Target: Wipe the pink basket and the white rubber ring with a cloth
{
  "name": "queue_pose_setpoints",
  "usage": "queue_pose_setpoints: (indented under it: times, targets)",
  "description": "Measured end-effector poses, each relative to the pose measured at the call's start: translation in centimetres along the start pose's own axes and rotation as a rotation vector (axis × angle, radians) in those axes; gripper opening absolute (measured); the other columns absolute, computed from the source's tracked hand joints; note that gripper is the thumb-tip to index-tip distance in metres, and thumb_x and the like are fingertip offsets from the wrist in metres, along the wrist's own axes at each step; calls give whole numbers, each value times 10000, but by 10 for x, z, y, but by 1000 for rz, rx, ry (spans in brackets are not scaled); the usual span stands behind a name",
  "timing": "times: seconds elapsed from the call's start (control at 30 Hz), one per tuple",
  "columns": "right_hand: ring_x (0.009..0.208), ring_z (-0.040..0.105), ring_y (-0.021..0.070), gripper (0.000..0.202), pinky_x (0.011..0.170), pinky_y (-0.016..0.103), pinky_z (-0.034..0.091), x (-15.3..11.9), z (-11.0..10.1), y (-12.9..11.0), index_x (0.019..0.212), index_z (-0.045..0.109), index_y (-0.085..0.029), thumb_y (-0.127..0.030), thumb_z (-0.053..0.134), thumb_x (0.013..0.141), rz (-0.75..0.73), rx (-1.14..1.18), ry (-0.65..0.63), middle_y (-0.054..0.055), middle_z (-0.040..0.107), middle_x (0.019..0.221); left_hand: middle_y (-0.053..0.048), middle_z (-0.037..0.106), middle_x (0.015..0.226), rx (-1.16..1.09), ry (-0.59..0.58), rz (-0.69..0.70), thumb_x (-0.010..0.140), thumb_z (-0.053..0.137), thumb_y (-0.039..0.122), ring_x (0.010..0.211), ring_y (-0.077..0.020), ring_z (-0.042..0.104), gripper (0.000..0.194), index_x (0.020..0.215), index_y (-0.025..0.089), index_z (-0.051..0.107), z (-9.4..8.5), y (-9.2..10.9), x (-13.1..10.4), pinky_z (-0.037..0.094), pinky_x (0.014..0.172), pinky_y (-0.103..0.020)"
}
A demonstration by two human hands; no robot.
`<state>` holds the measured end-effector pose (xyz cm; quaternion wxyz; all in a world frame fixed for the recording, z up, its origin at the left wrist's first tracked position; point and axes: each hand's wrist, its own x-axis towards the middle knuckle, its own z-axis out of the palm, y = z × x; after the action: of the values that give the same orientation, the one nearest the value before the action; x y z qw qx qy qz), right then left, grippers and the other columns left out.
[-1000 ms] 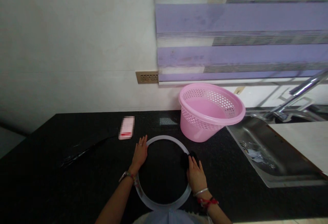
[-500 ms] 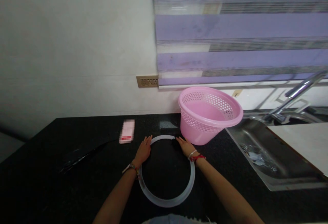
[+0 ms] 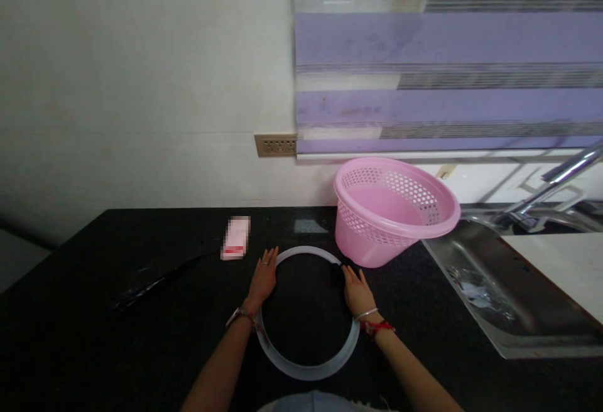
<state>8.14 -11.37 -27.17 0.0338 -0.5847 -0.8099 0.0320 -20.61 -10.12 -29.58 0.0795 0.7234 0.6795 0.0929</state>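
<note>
A translucent white ring (image 3: 308,369) lies flat on the black countertop (image 3: 94,330). My left hand (image 3: 264,277) rests flat on the ring's left side, fingers spread. On the ring's right side my right hand (image 3: 357,290) presses a small dark cloth or pad (image 3: 337,271), partly hidden under the fingers. Both wrists carry bracelets.
A pink perforated basket (image 3: 393,210) stands tilted just behind the ring on the right. A steel sink (image 3: 490,286) with a tap (image 3: 556,176) is at the right. A small pink and white packet (image 3: 235,237) and a dark thin object (image 3: 155,281) lie to the left.
My right hand slid the dark pad along the ring's right side, first up toward the far edge, then back down a little. My left hand stayed in place.
</note>
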Motion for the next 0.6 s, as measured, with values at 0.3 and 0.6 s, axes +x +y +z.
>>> queue_pose_setpoints:
  times: [0.3,0.6]
  targets:
    - [1159,456,233,494,1023,422,281,-56,7,-18,1233,484,-23,-54,295,778,125,-90,28,160,536,1188,-116,299,1421,56,45,-73,822,277,54,1328,-230,189,584,1390,149,178,0,5,-18,296,1020,-417]
    - [1210,401,189,542,1033,375,277,-6,-4,-5,1276,429,-26,3,272,759,-2,-14,-52,145,492,1247,-121,316,1412,171,63,-127,780,357,79,1314,-253,232,660,1399,185,151,-12,15,-14,304,1003,-450]
